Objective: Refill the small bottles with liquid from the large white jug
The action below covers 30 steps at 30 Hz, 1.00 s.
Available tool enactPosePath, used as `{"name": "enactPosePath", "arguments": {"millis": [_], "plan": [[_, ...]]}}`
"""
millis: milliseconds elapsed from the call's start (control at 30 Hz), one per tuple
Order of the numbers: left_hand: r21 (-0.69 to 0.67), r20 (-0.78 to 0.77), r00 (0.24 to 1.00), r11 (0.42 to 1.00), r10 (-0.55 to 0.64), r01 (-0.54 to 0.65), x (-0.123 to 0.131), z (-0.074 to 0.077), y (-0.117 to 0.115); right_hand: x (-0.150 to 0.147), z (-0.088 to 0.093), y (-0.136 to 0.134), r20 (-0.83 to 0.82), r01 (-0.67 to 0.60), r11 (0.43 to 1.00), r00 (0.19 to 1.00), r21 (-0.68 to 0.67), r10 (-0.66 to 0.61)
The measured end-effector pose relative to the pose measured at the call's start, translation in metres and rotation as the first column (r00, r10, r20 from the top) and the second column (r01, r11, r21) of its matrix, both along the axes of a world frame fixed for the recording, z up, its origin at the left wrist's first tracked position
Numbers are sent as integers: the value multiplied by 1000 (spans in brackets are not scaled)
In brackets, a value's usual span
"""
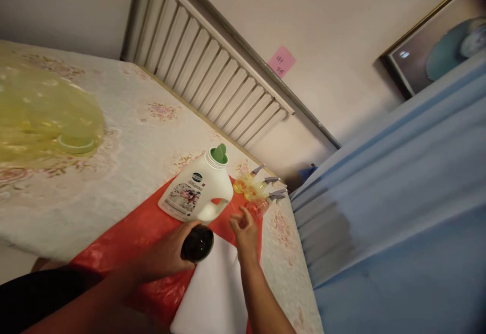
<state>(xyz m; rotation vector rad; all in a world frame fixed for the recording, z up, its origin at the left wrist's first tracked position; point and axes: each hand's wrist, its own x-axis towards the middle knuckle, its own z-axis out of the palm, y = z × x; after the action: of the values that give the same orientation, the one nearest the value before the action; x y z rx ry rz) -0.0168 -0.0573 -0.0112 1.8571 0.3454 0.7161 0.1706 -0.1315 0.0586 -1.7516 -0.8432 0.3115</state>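
Observation:
My left hand [170,250] is wrapped round a dark, glossy, round object [198,243]; its kind does not show from this angle. Just beyond it, a white detergent jug [186,192] stands uncapped, its green pouring spout [219,153] exposed in the neck. My right hand [244,230] is raised to the right of the jug's handle, fingers curled but apart, with nothing visible in them. Close past those fingertips is a small clear bottle with red contents [258,206] and a grey top. Two similar bottles with yellow contents [246,184] stand behind it.
Red plastic sheeting [125,233] and a white board-like sheet [212,293] lie on the flowered tablecloth [132,96]. A large yellowish translucent bag [49,111] sits at left. A radiator [205,55] borders the table's far edge; a blue curtain [398,197] hangs at right.

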Motion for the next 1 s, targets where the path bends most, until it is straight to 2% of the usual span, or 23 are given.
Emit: {"name": "enactPosePath", "arguments": {"millis": [33,100,200,267,367,500,600,800,1000], "plan": [[-11,-8,1000,1000,-17,17,1,-3,0,-1,-4,-15,-17,12,1000,1000,-10,-12],[-24,-26,999,999,-34,33,3,-10,0,-7,-17,-48,-70,-42,998,997,-52,39],[-21,-85,996,1000,-14,12,7,-22,1,-24,-43,-91,-144,-102,987,986,-122,84],[8,-102,994,1000,29,-28,8,-27,0,-35,-61,-113,-177,-111,984,980,-138,86],[62,-120,990,996,76,-69,8,-25,-3,-45,-80,-134,-198,-120,981,976,-154,88],[112,-154,977,985,146,-129,10,-19,-8,-49,-89,-147,11,-108,979,994,-172,111],[116,-169,967,979,189,-171,12,-21,-10,-48,-92,-150,116,-90,982,987,-168,111],[130,-172,959,970,225,-205,15,-30,-11,-42,-102,-151,192,-95,981,973,-169,128],[134,-191,944,960,269,-247,18,-35,-14,-37,-114,-153,190,-139,981,968,-138,164]]}}
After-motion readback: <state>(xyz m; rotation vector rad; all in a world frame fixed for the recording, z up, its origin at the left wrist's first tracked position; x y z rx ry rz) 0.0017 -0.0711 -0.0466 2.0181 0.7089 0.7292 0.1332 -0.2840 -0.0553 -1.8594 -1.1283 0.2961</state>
